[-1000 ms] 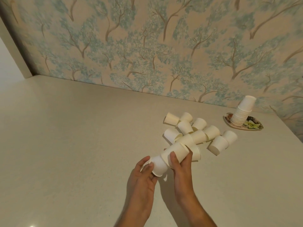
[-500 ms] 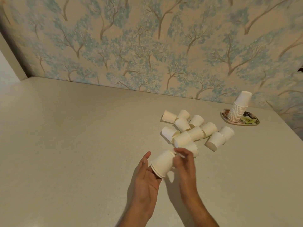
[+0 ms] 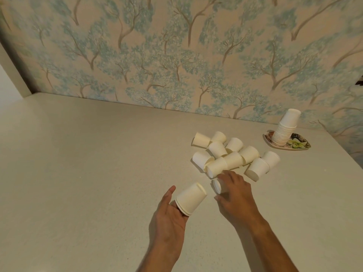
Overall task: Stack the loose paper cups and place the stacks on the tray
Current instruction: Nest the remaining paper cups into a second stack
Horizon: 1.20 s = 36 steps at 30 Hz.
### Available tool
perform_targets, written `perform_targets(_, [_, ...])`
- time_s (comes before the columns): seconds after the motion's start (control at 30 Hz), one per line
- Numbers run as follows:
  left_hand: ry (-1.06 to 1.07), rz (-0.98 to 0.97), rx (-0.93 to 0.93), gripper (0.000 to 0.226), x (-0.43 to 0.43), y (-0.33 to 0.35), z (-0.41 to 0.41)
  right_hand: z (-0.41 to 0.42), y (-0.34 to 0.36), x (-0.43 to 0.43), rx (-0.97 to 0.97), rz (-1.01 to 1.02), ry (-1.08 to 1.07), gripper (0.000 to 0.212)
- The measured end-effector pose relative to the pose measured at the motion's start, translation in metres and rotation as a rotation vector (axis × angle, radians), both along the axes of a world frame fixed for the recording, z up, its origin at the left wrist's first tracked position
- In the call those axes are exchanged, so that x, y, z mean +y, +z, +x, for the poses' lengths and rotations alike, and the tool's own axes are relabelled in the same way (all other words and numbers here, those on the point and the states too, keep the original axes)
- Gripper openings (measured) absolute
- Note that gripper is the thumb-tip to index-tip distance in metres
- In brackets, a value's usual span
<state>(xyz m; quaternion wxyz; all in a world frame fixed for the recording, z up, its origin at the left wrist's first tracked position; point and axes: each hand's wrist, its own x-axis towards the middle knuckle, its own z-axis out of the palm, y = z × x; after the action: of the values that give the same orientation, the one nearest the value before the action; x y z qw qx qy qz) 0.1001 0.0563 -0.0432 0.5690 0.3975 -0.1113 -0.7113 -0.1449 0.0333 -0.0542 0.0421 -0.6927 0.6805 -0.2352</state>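
My left hand point(image 3: 170, 216) holds a short stack of nested white paper cups point(image 3: 191, 199), bottoms pointing up and right, with its fingers inside the rim. My right hand point(image 3: 234, 195) reaches over a single cup point(image 3: 217, 185) lying on its side and mostly hidden under the fingers. Whether it grips that cup I cannot tell. Just beyond lies a pile of several loose cups point(image 3: 233, 157) on their sides. At the far right a tall tilted stack of cups point(image 3: 285, 128) stands on a small patterned tray point(image 3: 300, 146).
The pale countertop point(image 3: 88, 163) runs left and toward me. A wall with tree-pattern wallpaper point(image 3: 176, 55) borders it at the back. The counter's right edge point(image 3: 349, 156) lies just past the tray.
Both hands were pushing two cups together; now the cups are nested in my left hand alone. My right hand has let go and moved forward onto a cup at the pile's near edge.
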Motion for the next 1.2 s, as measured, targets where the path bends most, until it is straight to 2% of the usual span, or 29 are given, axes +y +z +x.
perform_targets(0.17, [-0.03,-0.034,-0.101,0.037,-0.001,-0.003,0.002,0.012,0.0,0.006,-0.132,-0.06,-0.062,0.063])
perform_targets(0.27, [-0.063,-0.094,-0.228,0.026,0.001,-0.001,0.002,0.015,0.005,0.013,-0.322,-0.186,-0.114,0.043])
perform_targets(0.37, [-0.05,-0.07,-0.29,0.024,0.001,-0.004,0.0,0.019,0.008,0.017,-0.466,-0.255,-0.178,0.038])
perform_targets(0.47, [-0.039,-0.033,-0.258,0.027,0.002,0.003,-0.006,0.016,0.011,0.016,-0.625,-0.148,-0.265,0.038])
perform_targets(0.53, [-0.049,-0.002,-0.227,0.028,-0.001,0.003,-0.006,0.009,0.012,0.015,-0.69,-0.027,-0.299,0.045])
perform_targets(0.63, [-0.072,0.032,-0.163,0.022,-0.005,0.003,-0.008,0.005,0.007,0.018,-0.591,0.083,-0.292,0.062])
perform_targets(0.73, [-0.129,0.021,-0.165,0.039,-0.004,0.006,-0.009,0.004,0.002,0.024,-0.371,0.116,-0.275,0.068])
perform_targets(0.8, [-0.16,0.02,-0.182,0.039,-0.002,0.005,-0.009,0.003,0.005,0.026,-0.349,0.07,-0.278,0.065])
perform_targets(0.87, [-0.144,0.038,-0.186,0.022,-0.002,0.003,-0.009,0.004,0.013,0.028,-0.475,0.012,-0.261,0.057])
perform_targets(0.93, [-0.12,0.057,-0.194,0.016,-0.003,-0.002,-0.01,0.01,0.023,0.031,-0.732,-0.02,-0.22,0.055])
perform_targets(1.03, [-0.073,0.096,-0.123,0.019,-0.004,-0.004,-0.012,0.027,0.037,0.037,-1.102,-0.092,-0.16,0.066])
perform_targets(1.1, [-0.035,0.136,-0.057,0.021,-0.005,-0.001,-0.014,0.041,0.043,0.041,-1.254,-0.13,-0.137,0.075])
perform_targets(1.2, [-0.061,0.167,-0.022,0.034,-0.003,0.007,-0.02,0.067,0.048,0.046,-1.4,-0.114,-0.071,0.075])
